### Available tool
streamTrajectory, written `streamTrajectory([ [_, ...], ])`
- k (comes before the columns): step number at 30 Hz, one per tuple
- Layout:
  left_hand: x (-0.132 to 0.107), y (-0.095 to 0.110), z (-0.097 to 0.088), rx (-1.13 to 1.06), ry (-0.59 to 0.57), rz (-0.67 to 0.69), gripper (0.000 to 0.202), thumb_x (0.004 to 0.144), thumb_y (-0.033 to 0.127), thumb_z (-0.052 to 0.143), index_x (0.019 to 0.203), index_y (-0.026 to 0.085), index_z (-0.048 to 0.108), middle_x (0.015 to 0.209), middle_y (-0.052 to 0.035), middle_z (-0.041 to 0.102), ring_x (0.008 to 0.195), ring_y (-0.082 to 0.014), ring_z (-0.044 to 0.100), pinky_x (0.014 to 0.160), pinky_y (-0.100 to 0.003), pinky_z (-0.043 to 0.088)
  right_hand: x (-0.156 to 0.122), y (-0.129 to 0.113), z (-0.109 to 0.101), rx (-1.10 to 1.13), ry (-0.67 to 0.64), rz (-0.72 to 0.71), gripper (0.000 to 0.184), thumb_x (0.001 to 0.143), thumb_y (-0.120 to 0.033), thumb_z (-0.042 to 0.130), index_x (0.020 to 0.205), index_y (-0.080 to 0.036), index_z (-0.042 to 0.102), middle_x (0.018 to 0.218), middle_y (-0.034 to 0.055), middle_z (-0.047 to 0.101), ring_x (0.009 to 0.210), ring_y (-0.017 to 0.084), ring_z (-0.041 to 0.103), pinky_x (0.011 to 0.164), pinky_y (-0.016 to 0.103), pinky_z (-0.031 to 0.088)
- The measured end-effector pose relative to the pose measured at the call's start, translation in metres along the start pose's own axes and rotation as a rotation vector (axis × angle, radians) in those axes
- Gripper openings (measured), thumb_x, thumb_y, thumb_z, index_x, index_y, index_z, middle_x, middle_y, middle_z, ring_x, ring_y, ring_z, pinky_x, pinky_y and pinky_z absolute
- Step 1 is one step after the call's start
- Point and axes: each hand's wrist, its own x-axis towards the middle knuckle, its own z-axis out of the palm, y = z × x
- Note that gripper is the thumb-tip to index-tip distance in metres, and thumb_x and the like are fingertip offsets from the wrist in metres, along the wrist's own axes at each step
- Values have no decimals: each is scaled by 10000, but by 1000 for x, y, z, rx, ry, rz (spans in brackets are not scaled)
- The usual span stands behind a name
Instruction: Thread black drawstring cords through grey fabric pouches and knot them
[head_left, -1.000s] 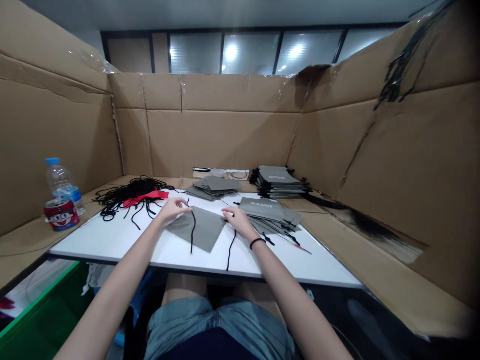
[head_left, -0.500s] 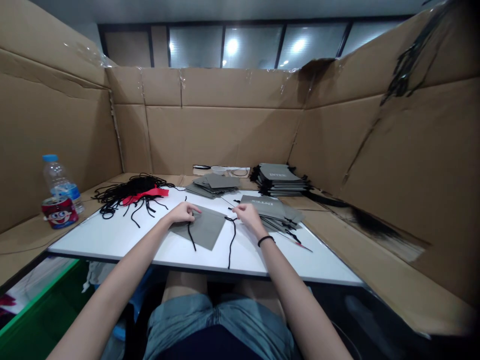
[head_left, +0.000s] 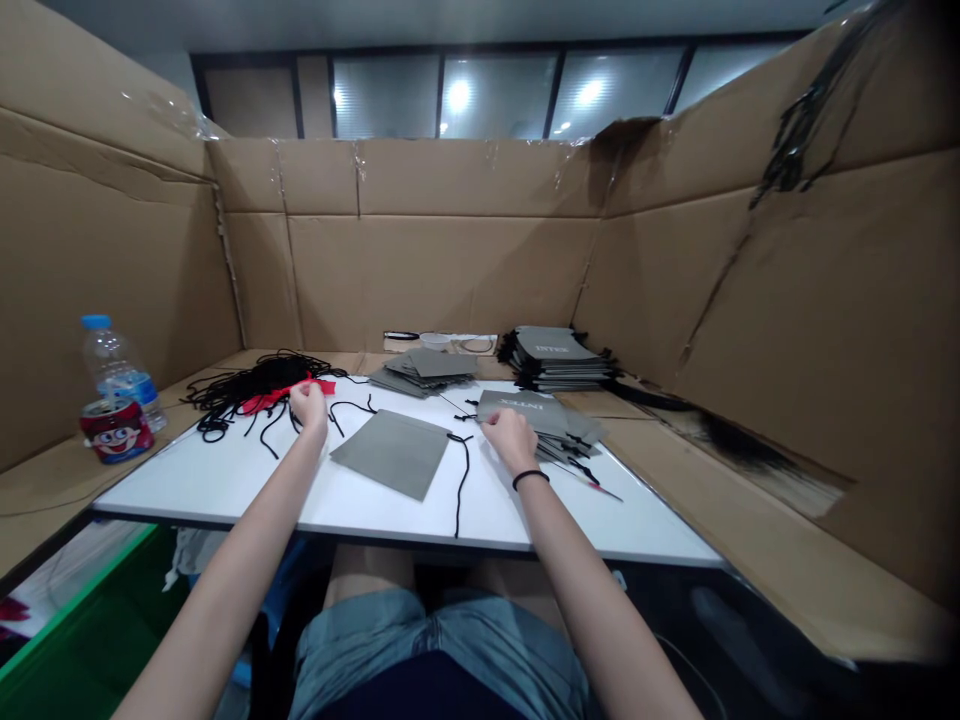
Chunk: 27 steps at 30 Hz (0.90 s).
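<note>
From where I stand, the left hand [head_left: 308,408] reaches to eleven o'clock, its fingers pinched on a heap of black cord [head_left: 255,398], while the right hand [head_left: 511,441] rests at one o'clock gripping nothing, fingers loose, with a flat grey pouch [head_left: 392,454] between them at twelve on the white table [head_left: 225,490].

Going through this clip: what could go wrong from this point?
The left hand is at the tangled black cords, so pulling one might snag others or drag the red strip. The loose cord lying by the grey bag could catch it and shift it.
</note>
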Motion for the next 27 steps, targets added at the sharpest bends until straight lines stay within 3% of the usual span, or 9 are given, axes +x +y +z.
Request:
streamTrajectory([
  [2,-7,3,4,125,-31,175,127,678,157,548,797,192,518,923,-37,532,886,-170,512,833,-281,415,1,2,3,-79,-20,-36,235,709,-195,557,871,-183,727,925,133,702,906,255,644,693,295,432],
  [3,-12,4,7,201,-104,270,128,675,165,558,799,189,537,934,-39,540,877,-170,518,839,-284,419,2,3,5,-107,-17,-59,234,714,-174,550,864,-175,729,936,143,701,915,258,644,704,299,434],
  [7,-33,0,16,506,-654,597,110,681,194,547,779,176,595,877,-34,596,759,-159,551,738,-276,455,5,5,10,-162,26,-120,260,764,-118,503,873,-165,734,958,157,699,956,244,633,760,297,428],
  [10,-43,-7,17,647,-1038,682,168,683,260,604,818,183,666,930,-43,642,853,-184,581,773,-280,457,5,4,10,-156,24,-129,277,795,-120,477,883,-176,734,969,143,699,948,226,630,750,282,422],
  [12,-44,-9,16,731,-1181,665,244,672,334,653,862,189,702,982,-56,661,917,-210,590,792,-287,456,4,3,8,-116,21,-123,272,816,-153,474,899,-196,729,990,123,697,927,216,631,721,273,418],
  [14,-41,-9,14,814,-1218,623,302,674,399,663,880,186,720,973,-67,680,905,-223,605,782,-294,457,3,3,5,-65,24,-113,258,834,-201,480,928,-213,720,1001,105,692,906,212,630,689,270,410],
  [20,-34,3,7,980,-1097,607,303,694,374,614,891,176,732,844,-66,709,782,-220,629,700,-295,441,-1,0,-2,-8,87,-129,248,855,-226,463,938,-217,697,980,88,671,853,202,608,630,268,360],
  [24,-32,10,3,1061,-1081,573,296,659,348,630,878,181,739,853,-73,706,782,-230,629,676,-293,433,-5,-2,-4,-3,151,-198,236,879,-230,439,925,-218,670,977,72,646,821,182,574,607,261,325],
  [27,-30,11,4,1064,-1094,545,281,638,326,642,855,182,746,831,-71,707,765,-228,631,672,-288,435,-11,-7,-9,-30,274,-305,263,918,-243,386,969,-217,643,950,68,622,793,175,542,616,262,323],
])
